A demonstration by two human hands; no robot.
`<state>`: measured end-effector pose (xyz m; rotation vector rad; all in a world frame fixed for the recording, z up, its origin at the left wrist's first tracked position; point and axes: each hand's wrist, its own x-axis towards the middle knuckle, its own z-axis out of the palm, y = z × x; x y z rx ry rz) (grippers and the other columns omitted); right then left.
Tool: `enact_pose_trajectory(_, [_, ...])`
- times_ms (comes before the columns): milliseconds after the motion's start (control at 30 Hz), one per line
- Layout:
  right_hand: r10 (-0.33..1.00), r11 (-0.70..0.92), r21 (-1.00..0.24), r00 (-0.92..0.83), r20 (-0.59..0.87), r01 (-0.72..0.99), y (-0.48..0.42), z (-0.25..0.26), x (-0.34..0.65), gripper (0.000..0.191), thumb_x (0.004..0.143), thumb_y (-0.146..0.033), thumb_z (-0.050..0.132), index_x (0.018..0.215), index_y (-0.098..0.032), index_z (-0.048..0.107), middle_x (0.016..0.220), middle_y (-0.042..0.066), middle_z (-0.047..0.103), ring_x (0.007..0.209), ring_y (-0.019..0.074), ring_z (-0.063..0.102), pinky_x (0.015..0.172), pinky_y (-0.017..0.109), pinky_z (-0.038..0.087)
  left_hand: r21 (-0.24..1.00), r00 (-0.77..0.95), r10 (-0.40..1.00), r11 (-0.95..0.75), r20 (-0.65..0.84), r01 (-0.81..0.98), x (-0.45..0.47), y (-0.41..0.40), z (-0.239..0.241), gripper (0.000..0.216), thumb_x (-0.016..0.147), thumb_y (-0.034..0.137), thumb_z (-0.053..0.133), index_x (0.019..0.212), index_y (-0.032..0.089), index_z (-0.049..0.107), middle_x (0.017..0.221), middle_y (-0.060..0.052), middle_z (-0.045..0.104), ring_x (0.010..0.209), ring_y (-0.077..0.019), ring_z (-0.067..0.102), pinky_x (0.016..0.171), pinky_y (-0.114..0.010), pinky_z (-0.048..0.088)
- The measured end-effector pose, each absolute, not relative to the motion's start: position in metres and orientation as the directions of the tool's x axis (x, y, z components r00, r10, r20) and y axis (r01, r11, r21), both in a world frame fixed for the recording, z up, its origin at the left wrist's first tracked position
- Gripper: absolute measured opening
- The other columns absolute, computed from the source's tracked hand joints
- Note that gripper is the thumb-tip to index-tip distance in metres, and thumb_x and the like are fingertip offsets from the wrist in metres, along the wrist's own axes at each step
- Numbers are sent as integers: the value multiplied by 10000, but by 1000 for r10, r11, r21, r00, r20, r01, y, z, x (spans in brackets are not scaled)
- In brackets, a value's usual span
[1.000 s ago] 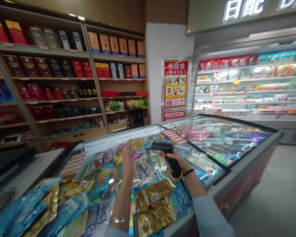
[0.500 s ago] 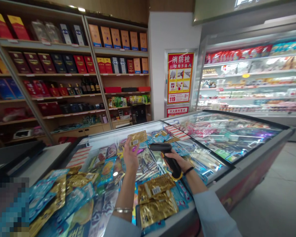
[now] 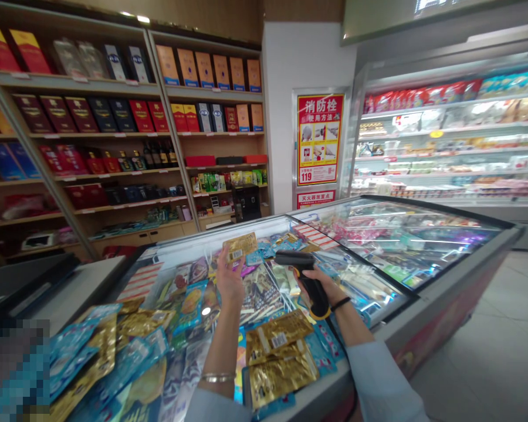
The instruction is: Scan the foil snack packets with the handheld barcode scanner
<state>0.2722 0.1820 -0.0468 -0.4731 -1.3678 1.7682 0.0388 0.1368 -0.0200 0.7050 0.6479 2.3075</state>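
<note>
My left hand (image 3: pixel 230 280) grips a gold foil packet (image 3: pixel 243 246) by its left end, with the barcode side turned toward me. In my right hand (image 3: pixel 327 285) is a black barcode scanner (image 3: pixel 295 258), fingers wrapped round its handle and its head pointing left toward the packet. A gap separates scanner and packet. Below my hands, gold packets (image 3: pixel 281 375) lie over blue ones on the freezer's glass top. Another heap of blue packets (image 3: pixel 134 357) and gold packets (image 3: pixel 145 319) lies to the left.
The glass-topped chest freezer (image 3: pixel 462 281) stretches away to the right. Shelves of boxed bottles (image 3: pixel 114 111) stand behind at left. A lit refrigerated display (image 3: pixel 449 140) is at the far right. A dark machine (image 3: pixel 26 278) sits at the left edge. The scanner's cable (image 3: pixel 341 340) hangs down.
The scanner has moved slightly to the right, away from the packet. My left hand with the gold packet has shifted a little to the left.
</note>
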Motion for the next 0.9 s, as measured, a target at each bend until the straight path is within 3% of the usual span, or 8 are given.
enact_pose_trajectory(367, [707, 44, -932, -648, 284, -360, 179, -37, 275, 406, 761, -483, 624, 965, -132, 631, 477, -1, 575, 327, 119, 480, 330, 208, 365, 626, -678, 667, -679, 308, -384, 36, 138, -20, 343, 888, 488, 490, 1015, 260, 714, 1485, -38, 447, 1324, -292, 448, 977, -518, 513])
enact_pose_trajectory(767, [719, -59, -942, -668, 190, -331, 163, -27, 268, 508, 716, -562, 579, 1009, -149, 607, 442, -20, 505, 316, 134, 412, 334, 250, 318, 629, -675, 685, -659, 275, -412, 37, 113, 5, 391, 904, 458, 438, 1112, 229, 676, 1512, -64, 386, 1258, -279, 501, 901, -452, 562])
enact_pose_trajectory(900, [722, -30, -929, -651, 235, -369, 143, -13, 245, 483, 720, -547, 580, 1007, -159, 606, 451, -12, 500, 352, 137, 420, 359, 249, 306, 662, -700, 661, -655, 270, -363, 13, 85, 27, 377, 900, 451, 452, 1119, 222, 658, 1483, -69, 416, 1232, -271, 512, 890, -423, 566])
